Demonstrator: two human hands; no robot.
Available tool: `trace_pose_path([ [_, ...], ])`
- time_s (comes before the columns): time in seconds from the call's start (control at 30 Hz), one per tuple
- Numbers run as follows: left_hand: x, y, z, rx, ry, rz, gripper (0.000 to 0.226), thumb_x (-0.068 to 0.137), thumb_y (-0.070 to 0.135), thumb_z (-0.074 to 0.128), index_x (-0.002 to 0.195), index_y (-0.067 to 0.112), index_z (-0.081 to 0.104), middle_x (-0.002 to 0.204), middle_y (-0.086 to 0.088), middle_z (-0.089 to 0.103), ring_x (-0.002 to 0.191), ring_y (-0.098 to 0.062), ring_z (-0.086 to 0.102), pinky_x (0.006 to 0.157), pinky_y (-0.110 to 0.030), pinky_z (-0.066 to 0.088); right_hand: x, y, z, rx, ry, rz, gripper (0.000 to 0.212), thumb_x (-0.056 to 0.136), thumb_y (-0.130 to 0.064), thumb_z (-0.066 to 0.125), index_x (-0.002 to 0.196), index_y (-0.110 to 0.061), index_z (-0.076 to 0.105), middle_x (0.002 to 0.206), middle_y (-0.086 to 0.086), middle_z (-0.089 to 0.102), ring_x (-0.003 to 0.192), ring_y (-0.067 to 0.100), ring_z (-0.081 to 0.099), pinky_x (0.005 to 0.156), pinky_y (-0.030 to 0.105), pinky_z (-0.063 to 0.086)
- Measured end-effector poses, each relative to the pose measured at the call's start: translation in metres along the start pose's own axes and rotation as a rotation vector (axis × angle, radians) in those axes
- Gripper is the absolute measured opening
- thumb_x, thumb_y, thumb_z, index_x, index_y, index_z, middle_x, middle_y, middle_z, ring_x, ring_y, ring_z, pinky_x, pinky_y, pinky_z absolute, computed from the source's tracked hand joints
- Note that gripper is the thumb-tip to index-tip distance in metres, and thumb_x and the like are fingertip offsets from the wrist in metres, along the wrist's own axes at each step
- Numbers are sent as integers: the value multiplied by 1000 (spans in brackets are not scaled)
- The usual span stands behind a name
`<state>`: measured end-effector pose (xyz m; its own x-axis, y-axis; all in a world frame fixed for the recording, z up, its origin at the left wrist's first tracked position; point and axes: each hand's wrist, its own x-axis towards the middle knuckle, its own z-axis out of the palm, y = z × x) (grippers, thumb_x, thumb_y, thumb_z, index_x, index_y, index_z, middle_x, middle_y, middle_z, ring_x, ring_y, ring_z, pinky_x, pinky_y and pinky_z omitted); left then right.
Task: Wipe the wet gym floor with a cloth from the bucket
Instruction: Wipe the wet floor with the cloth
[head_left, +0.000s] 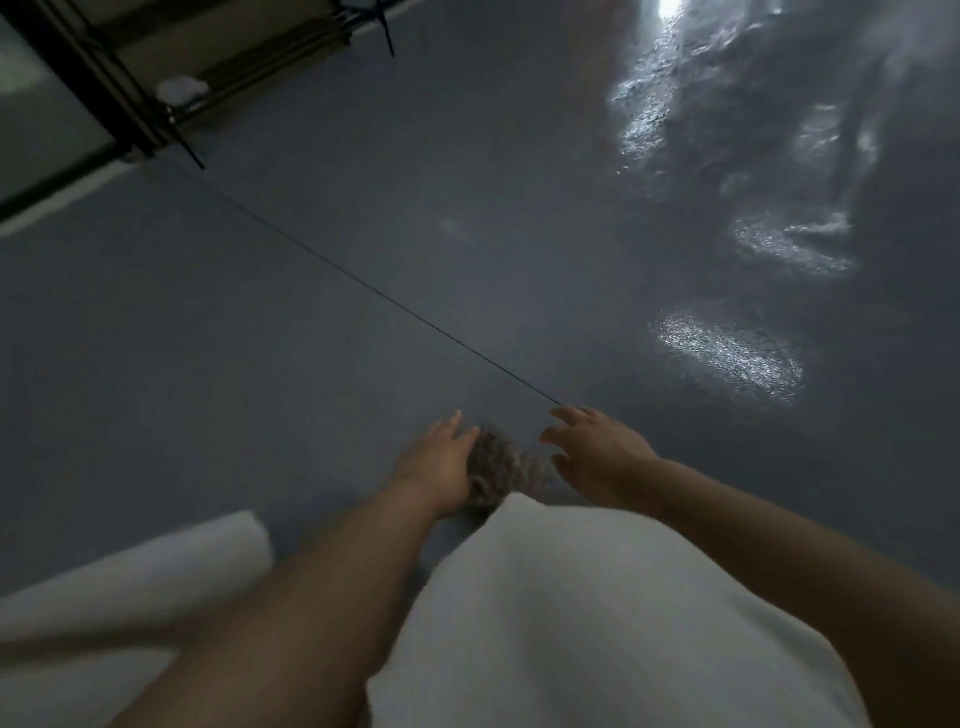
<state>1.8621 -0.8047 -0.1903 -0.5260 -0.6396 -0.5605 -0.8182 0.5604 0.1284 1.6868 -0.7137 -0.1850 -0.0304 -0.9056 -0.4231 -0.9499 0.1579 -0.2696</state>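
Observation:
A crumpled grey-brown cloth (503, 466) lies on the grey-blue gym floor (311, 322), low in the middle of the head view, partly hidden behind my white clothing. My left hand (439, 460) lies against the cloth's left side with its fingers stretched forward. My right hand (592, 447) hovers at the cloth's right edge, fingers spread and relaxed; whether it touches the cloth I cannot tell. Shiny wet patches (727, 356) glisten on the floor to the right and further ahead. No bucket is in view.
A dark metal frame with rods (130, 93) stands at the top left near a glass panel. A thin dark seam (363, 286) runs diagonally across the floor to my right hand. My white-clad knee (571, 597) and leg fill the bottom.

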Motion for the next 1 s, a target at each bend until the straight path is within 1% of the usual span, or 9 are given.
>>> trace_pose_path([
  [0.1,3,-3,21,-74,-10,-18,66,95,23,48,151,20,12,159,-8,-7,145,-28,7,118,-36,13,15,-5,9,-27,-63,13,44,99,-24,40,143,-24,38,158,2,16,144,22,17,113,35,21],
  [0.2,8,-7,43,-192,-9,-107,66,97,20,43,152,22,7,158,-10,-13,146,-30,-2,118,-40,10,36,-15,16,-70,-114,-16,44,99,-22,39,142,-24,40,157,2,17,144,22,18,113,35,21],
  [0.3,22,-1,60,-266,-6,-180,65,99,21,38,152,21,0,155,-13,-21,144,-33,-11,118,-42,5,57,-22,26,-103,-153,-60,45,100,-24,37,145,-25,35,158,1,15,145,21,15,114,34,19],
  [0.47,61,21,91,-224,-5,-159,71,100,41,33,150,18,-11,151,-16,-30,140,-35,-25,114,-51,-8,95,-21,40,-130,-177,-99,49,100,-27,37,148,-25,28,159,0,11,145,18,11,115,30,16],
  [0.57,78,21,111,-133,-95,-140,76,97,53,28,148,19,-17,150,-16,-33,137,-38,-30,108,-60,-13,113,-19,52,-115,-177,-78,53,101,-32,36,150,-24,19,159,-1,7,146,17,7,115,29,13],
  [0.67,87,6,121,9,-104,-60,77,94,62,19,146,23,-22,143,-13,-42,135,-37,-34,105,-63,-16,123,-21,63,-120,-179,-73,59,98,-38,41,150,-27,17,159,-1,4,146,18,5,116,30,8],
  [0.77,101,-20,117,155,-37,39,71,94,61,15,149,25,-12,150,-11,-35,138,-33,-31,110,-59,-13,129,-24,70,-147,-160,-95,67,95,-40,46,150,-28,11,159,1,-3,146,22,0,117,32,3],
  [0.87,124,-52,97,182,47,83,67,96,58,19,151,28,-6,155,-7,-24,142,-28,-23,113,-53,-9,133,-25,74,-119,-96,-99,67,97,-35,42,151,-30,3,159,3,-9,146,23,-3,117,33,1],
  [1.0,159,-108,66,81,99,-79,65,98,53,19,149,28,-12,155,-4,-24,143,-25,-22,114,-51,-9,144,-25,80,-83,-62,-71,63,100,-29,34,151,-29,-4,158,7,-14,146,25,-4,117,35,1],
])
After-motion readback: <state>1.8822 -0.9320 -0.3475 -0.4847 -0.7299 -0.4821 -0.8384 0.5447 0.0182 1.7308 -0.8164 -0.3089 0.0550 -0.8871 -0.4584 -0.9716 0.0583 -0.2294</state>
